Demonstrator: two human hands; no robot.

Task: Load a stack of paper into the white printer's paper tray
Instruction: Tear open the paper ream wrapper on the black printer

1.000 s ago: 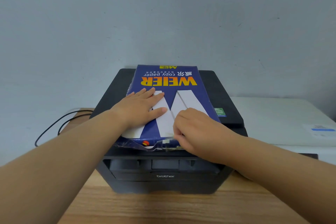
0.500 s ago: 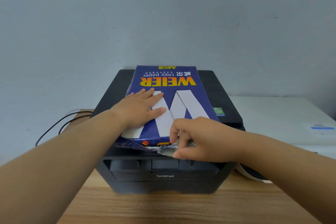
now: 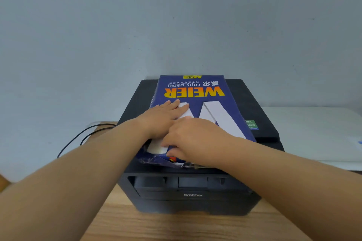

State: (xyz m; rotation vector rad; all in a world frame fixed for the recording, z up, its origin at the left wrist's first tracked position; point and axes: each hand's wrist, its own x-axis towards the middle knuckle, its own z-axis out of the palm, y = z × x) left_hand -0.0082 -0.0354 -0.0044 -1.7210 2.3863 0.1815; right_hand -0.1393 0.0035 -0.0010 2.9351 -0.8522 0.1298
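Observation:
A blue WEIER copy paper ream (image 3: 195, 92) lies on top of a black Brother printer (image 3: 193, 199). Its near end is torn open, and white paper (image 3: 154, 147) shows there. My left hand (image 3: 162, 117) lies flat on the ream's left half, fingers spread, pressing down. My right hand (image 3: 195, 139) sits at the torn near end, its fingers curled onto the exposed white sheets. The white printer (image 3: 313, 133) stands to the right of the black one; only its flat top shows, and its paper tray is out of sight.
Both printers stand on a wooden table (image 3: 156, 225). Black cables (image 3: 82, 137) loop off the table's left rear corner. A plain grey wall is close behind. A green label (image 3: 251, 124) sits on the black printer's right side.
My right hand has moved left along the ream's torn end, from the right side to the middle, and now covers the exposed sheets. My left hand has stayed flat on the ream.

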